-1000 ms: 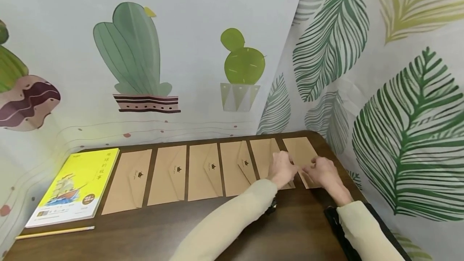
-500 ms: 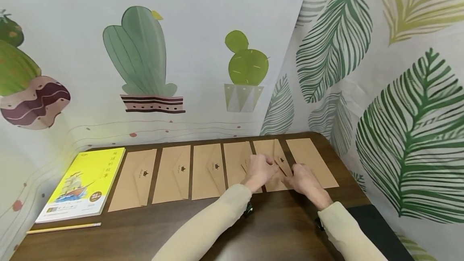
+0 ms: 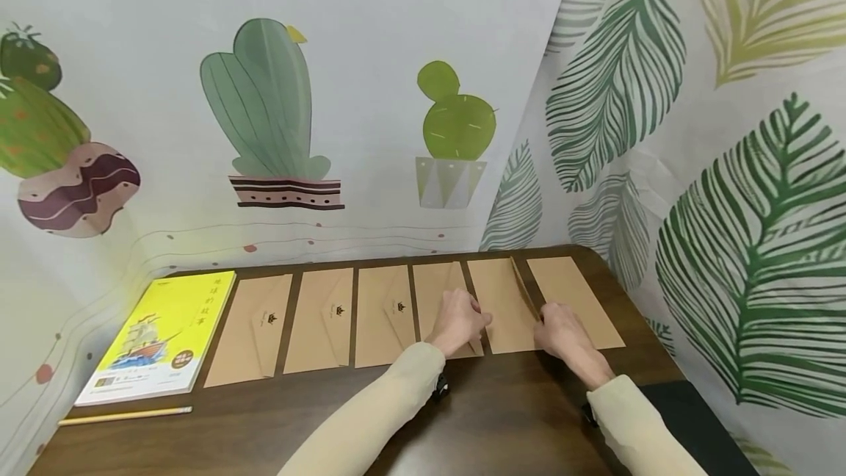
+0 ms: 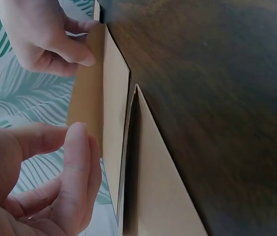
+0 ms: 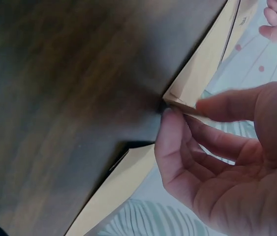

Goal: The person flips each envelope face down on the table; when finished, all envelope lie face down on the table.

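1. Site: six kraft-paper envelopes in a row on the dark wooden table (image 3: 463,421). The yellow book (image 3: 158,336) lies beside the first, the pencil (image 3: 125,416) just in front of it.
2. Working spot: fifth envelope (image 3: 499,307) from your left, flat on the wood, its raised flap (image 3: 523,291) standing on edge along the right side.
3. Your right hand (image 3: 565,333) pinches that flap near its front corner, thumb against fingers.
4. Your left hand (image 3: 456,322) is over the fourth envelope (image 3: 435,281), fingers bent, nothing visible in them. Cannot tell whether they touch paper.
5. Sixth envelope (image 3: 578,303): no flap or crown shows on its upper face. The first three have flaps down, crowns showing.
6. Step in hand, my reading: turning the fifth flap back. Next seems to call for swinging it rightward, pressing the fold, then letting go; light pinch, or the paper may crease.
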Motion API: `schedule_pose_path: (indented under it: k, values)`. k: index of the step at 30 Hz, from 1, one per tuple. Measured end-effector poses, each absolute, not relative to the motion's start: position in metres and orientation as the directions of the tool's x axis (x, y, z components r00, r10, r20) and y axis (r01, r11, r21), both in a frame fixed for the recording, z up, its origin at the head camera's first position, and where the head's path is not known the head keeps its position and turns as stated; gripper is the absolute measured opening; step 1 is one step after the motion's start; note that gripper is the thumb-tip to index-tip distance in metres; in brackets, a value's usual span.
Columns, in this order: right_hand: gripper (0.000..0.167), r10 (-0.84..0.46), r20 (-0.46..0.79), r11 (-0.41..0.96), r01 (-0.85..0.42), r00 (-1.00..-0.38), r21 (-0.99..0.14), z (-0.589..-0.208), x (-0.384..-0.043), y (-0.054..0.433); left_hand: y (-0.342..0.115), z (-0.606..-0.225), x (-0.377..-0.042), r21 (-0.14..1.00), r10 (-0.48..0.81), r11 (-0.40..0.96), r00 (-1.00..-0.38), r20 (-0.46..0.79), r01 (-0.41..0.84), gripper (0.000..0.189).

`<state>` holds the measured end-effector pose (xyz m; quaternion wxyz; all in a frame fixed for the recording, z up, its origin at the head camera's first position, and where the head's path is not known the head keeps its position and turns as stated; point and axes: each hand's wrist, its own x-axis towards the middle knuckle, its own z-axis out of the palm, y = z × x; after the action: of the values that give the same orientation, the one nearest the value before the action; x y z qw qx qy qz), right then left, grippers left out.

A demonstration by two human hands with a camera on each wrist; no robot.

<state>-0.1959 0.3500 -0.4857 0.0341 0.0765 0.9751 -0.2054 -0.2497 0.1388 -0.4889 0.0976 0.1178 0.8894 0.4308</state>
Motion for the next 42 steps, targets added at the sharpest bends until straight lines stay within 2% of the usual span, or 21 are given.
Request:
schedule_pose_path:
  k: [2, 5, 9, 15, 18, 22, 25, 29, 33, 35, 42]
  values:
    - [0.018, 0.138, -0.057, 0.907, 0.150, -0.989, -0.393, -0.507, -0.205, 0.364, 0.138, -0.493, -0.248, 0.783, 0.292, 0.600, -0.956, -0.022, 0.165, 0.025]
    - [0.020, 0.125, -0.002, 0.920, 0.117, -0.992, -0.375, -0.540, -0.221, 0.387, 0.137, -0.484, -0.242, 0.795, 0.285, 0.585, -0.958, -0.013, 0.163, 0.028]
    - [0.021, 0.132, 0.027, 0.917, 0.112, -0.991, -0.383, -0.552, -0.230, 0.398, 0.139, -0.477, -0.236, 0.819, 0.262, 0.565, -0.963, -0.061, 0.102, 0.033]
    - [0.017, 0.147, 0.036, 0.885, 0.116, -0.988, -0.451, -0.526, -0.217, 0.385, 0.143, -0.482, -0.238, 0.841, 0.246, 0.536, -0.966, -0.077, 0.070, 0.046]
    - [0.020, 0.161, 0.080, 0.885, 0.108, -0.984, -0.453, -0.527, -0.216, 0.386, 0.144, -0.483, -0.238, 0.876, 0.258, 0.481, -0.961, -0.099, 0.039, 0.041]
    - [0.023, 0.169, 0.091, 0.876, 0.107, -0.981, -0.471, -0.513, -0.208, 0.380, 0.144, -0.484, -0.238, 0.943, 0.289, 0.328, -0.944, -0.161, -0.060, 0.021]
    - [0.023, 0.176, 0.040, 0.850, 0.131, -0.984, -0.509, -0.485, -0.196, 0.367, 0.144, -0.484, -0.238, 0.970, 0.311, 0.190, -0.927, -0.208, -0.154, 0.008]
    - [0.032, 0.186, 0.003, 0.835, 0.157, -0.982, -0.527, -0.467, -0.185, 0.353, 0.145, -0.484, -0.240, 0.967, 0.316, 0.081, -0.914, -0.253, -0.240, 0.019]
    - [0.048, 0.193, -0.025, 0.816, 0.175, -0.981, -0.551, -0.465, -0.184, 0.350, 0.146, -0.483, -0.242, 0.958, 0.315, 0.041, -0.906, -0.283, -0.285, 0.022]
    - [0.050, 0.196, -0.038, 0.802, 0.183, -0.980, -0.569, -0.466, -0.186, 0.352, 0.146, -0.483, -0.242, 0.955, 0.319, 0.036, -0.903, -0.289, -0.293, 0.022]
    - [0.034, 0.214, -0.074, 0.744, 0.212, -0.974, -0.634, -0.471, -0.188, 0.355, 0.147, -0.482, -0.243, 0.949, 0.321, 0.021, -0.896, -0.306, -0.316, 0.022]
